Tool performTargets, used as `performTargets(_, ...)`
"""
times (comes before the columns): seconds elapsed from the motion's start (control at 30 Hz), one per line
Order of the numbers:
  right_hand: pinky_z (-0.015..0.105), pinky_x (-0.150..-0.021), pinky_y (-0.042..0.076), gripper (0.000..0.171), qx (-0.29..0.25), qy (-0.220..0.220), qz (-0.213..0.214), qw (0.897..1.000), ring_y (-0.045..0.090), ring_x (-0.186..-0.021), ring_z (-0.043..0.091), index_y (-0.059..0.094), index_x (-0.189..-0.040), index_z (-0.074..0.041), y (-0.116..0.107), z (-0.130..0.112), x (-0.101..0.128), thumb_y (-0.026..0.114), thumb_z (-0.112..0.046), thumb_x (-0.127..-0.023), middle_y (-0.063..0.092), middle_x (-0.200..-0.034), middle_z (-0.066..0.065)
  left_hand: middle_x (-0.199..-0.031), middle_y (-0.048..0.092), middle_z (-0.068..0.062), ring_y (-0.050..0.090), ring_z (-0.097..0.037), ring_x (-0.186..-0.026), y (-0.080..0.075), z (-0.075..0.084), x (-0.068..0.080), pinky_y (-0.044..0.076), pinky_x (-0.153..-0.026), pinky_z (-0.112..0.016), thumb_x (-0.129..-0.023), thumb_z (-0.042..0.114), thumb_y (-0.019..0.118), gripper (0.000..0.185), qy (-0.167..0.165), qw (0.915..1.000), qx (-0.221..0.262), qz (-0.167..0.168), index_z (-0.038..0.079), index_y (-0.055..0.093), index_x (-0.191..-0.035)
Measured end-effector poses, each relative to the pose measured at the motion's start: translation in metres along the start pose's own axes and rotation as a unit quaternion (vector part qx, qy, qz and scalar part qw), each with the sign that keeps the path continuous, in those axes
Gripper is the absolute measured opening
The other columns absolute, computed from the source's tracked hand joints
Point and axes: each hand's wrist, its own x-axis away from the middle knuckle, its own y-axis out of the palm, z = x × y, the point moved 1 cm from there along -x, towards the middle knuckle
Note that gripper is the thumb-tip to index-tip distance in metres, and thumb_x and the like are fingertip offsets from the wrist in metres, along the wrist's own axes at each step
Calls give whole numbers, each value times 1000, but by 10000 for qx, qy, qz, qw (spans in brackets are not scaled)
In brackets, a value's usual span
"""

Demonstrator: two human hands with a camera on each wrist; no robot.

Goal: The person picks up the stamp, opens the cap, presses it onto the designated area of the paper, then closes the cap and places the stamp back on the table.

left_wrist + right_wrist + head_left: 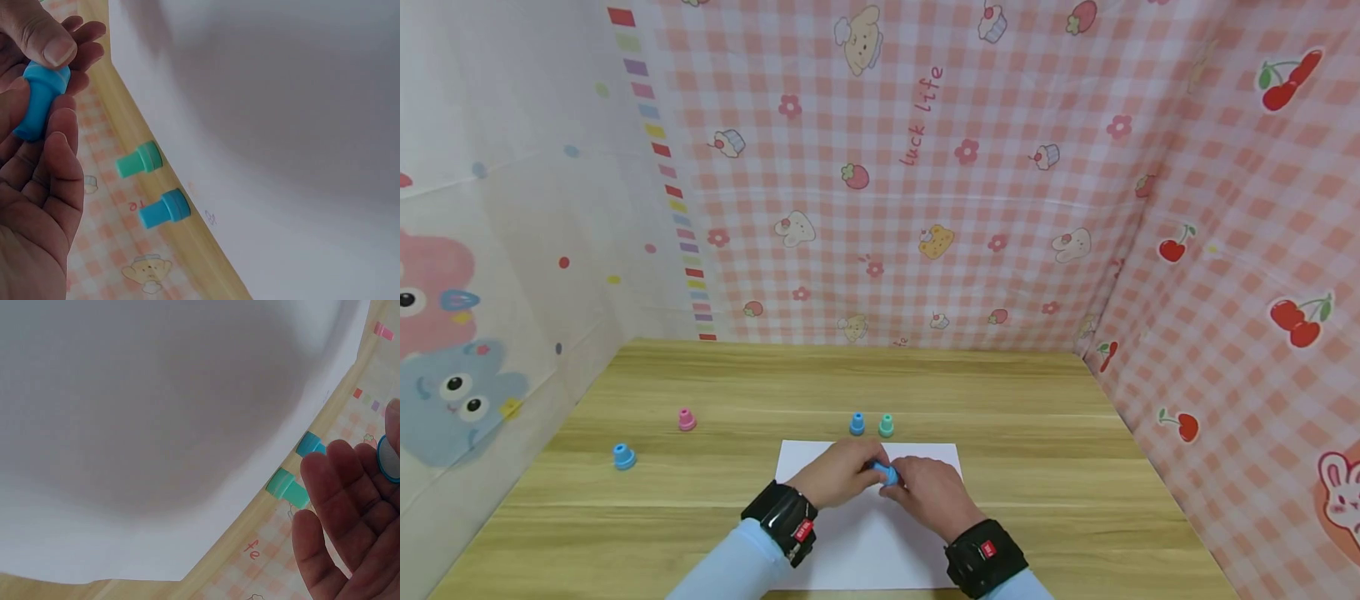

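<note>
Over a white sheet of paper (865,542) my two hands meet around a small blue stamp (887,474). My left hand (859,468) grips its body; in the left wrist view the blue stamp (39,103) lies between a thumb and curled fingers (62,156). From the other side my right hand (904,482) pinches the stamp's end. In the right wrist view its fingers (337,512) show, with the stamp's round blue-rimmed face (389,460) at the edge.
Just past the paper's far edge stand a blue stamp (857,424) and a green stamp (886,426). A pink stamp (687,419) and another blue stamp (623,456) sit at the left of the wooden table (1075,467). Patterned cloth walls enclose three sides.
</note>
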Motion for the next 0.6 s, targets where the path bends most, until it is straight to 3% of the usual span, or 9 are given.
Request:
performTargets(0.2, 24, -55, 36, 22, 94, -153, -33, 9998, 44, -58, 5, 62, -79, -18, -1, 1, 1, 76, -33, -87, 47, -63, -13, -88, 64, 9, 54, -3, -75, -1, -2, 0, 48, -71, -22, -95, 13, 67, 6, 80, 9998, 100, -129, 9, 67, -101)
performTargets(0.37, 25, -58, 40, 16, 106, -183, -160, 9996, 46, -62, 4, 69, -87, -17, -2, 3, 1, 78, -31, -86, 53, -68, -14, -87, 63, 10, 52, -4, -73, -4, -6, 1, 46, -68, -23, -95, 12, 66, 5, 140, 9997, -20, -211, 10, 67, -100)
performTargets(0.6, 24, -56, 39, 19, 177, -32, -155, 9997, 45, -60, 5, 66, -83, -17, -1, 5, 3, 78, -31, -86, 51, -66, -14, -82, 61, 9, 53, -8, -71, -11, -14, 3, 47, -65, -25, -96, 17, 67, 9, -279, 9993, -232, 28, 11, 67, -102)
